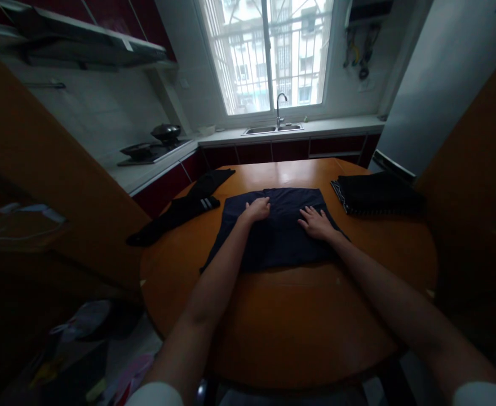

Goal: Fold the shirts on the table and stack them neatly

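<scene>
A dark navy garment (pixel 290 242), which looks like a pair of shorts, lies spread flat on the wooden table (pixel 299 321). Its far edge is narrower than the edge close to me. On its upper left part rests my left hand (pixel 257 209), palm down with the fingers bent and partly hidden; no cloth shows gathered in it. My right hand (pixel 316 223) lies flat on the right half, fingers spread. Both forearms reach in from the near side, the left one crossing over the garment's left side.
A folded black stack of cloth (pixel 377 192) with a striped edge sits at the table's right. At the left, a black garment with white stripes (pixel 180 213) hangs partly over the edge. Beyond are a counter with a sink (pixel 273 129), a stove with a pan (pixel 166 132), and a fridge (pixel 425 96).
</scene>
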### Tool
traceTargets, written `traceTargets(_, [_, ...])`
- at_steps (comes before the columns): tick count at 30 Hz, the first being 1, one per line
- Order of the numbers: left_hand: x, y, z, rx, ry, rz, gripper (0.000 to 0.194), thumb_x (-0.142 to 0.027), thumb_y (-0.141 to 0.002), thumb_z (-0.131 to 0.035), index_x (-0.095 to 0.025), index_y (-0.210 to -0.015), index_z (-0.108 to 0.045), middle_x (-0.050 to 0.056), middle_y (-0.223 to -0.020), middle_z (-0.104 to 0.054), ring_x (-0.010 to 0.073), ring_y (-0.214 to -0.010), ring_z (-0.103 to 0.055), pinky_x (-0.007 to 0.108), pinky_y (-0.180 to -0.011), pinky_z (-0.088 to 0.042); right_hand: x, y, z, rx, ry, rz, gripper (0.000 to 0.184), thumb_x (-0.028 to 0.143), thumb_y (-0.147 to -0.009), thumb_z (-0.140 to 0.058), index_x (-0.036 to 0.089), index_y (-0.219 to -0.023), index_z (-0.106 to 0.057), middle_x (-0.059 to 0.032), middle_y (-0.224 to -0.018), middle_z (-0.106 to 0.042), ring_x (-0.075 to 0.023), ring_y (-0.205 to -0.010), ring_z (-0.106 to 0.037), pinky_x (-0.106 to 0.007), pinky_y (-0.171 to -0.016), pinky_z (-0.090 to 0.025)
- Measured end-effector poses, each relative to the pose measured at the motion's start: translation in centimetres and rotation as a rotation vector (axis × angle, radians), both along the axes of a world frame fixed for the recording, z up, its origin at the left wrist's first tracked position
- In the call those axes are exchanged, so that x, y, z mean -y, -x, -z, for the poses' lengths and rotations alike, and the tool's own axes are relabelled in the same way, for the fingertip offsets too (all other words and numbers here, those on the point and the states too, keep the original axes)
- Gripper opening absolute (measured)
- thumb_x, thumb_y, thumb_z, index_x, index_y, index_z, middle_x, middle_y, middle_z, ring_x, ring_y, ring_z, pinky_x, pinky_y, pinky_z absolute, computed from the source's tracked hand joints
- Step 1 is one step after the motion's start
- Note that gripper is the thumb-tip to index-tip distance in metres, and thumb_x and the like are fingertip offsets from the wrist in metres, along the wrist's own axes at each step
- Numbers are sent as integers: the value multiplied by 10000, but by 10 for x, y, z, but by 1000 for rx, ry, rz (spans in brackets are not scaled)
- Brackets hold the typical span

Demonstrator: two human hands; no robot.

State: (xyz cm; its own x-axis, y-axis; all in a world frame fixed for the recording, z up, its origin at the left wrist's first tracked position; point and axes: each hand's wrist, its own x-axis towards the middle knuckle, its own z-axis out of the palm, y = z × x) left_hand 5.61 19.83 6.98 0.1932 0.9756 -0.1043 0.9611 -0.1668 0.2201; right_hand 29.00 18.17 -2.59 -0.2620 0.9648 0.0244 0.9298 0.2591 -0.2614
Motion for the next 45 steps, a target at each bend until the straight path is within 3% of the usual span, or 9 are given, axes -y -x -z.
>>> traceTargets(4, [33,31,-9,12,-78,-17,460,-309,-1049,-360,-229,-1490,-463,141,-1621,-370,284,-1513,-308,613,-1209,-181,-6,-19,-10,0,24,148,567,416,-1053,-339,139,-1544,-401,-186,-1655,-269,-304,-1551,-178,-605,-1215,-143])
traceTargets(8, [105,76,7,80,-115,292,505,-378,-1016,-460,-224,-1497,-484,106,-1616,-388,243,-1521,-297,469,-1235,-249,2,-36,-29,-54,-65,218,512,349,-1022,-443,115,-1475,-500,-210,-1626,-327,-330,-1533,-236,-619,-1206,-194])
traceTargets(15, [205,167,45,130,-97,321,521,-359,-978,-531,-373,-1497,-484,6,-1601,-414,228,-1507,-335,470,-1222,-321,101,-57,-29,-278,-212,-375,459,384,-992,-521,263,-1430,-579,-79,-1585,-443,-262,-1505,-329,-523,-1222,-303])
traceTargets(18, [207,179,58,144,-193,286,466,-302,-1009,-409,-361,-1450,-551,-18,-1551,-485,198,-1467,-409,438,-1216,-347,132,-77,-13,-244,-153,-497,496,326,-962,-567,293,-1456,-551,-61,-1566,-471,-261,-1481,-375,-537,-1211,-328])
traceTargets(23, [191,182,61,110,-239,249,584,-144,-926,-365,-360,-1424,-580,-38,-1489,-554,168,-1384,-518,392,-1193,-387,128,-103,-1,-174,-256,-379,543,87,-904,-445,254,-1391,-618,-59,-1441,-606,-214,-1354,-549,-482,-1186,-400])
traceTargets(31, [173,199,15,145,-451,203,594,-180,-891,-371,-321,-1426,-588,-43,-1504,-533,199,-1396,-507,427,-1222,-354,130,-108,-37,-179,-354,-279,535,126,-898,-448,252,-1387,-625,-23,-1479,-559,-230,-1364,-536,-481,-1215,-376])
traceTargets(34, [191,206,13,138,-357,208,597,-196,-887,-381,-379,-1420,-580,-88,-1514,-505,193,-1422,-474,458,-1239,-327,152,-113,-36,-204,-314,-304,546,135,-885,-473,301,-1381,-629,0,-1468,-567,-239,-1369,-528,-503,-1223,-366])
traceTargets(40, [247,214,53,147,-120,276,602,-173,-887,-378,-406,-1400,-590,-69,-1447,-571,176,-1359,-545,432,-1201,-386,203,-120,-8,-213,-157,-475,599,118,-874,-468,381,-1394,-606,19,-1411,-612,-209,-1328,-564,-476,-1161,-460])
traceTargets(45, [244,229,24,196,117,355,565,-324,-907,-524,-364,-1471,-514,-33,-1547,-465,204,-1446,-438,437,-1194,-357,189,-122,-37,-259,-1,-485,390,308,-916,-613,372,-1290,-698,-20,-1347,-670,-256,-1283,-607,-464,-1139,-473])
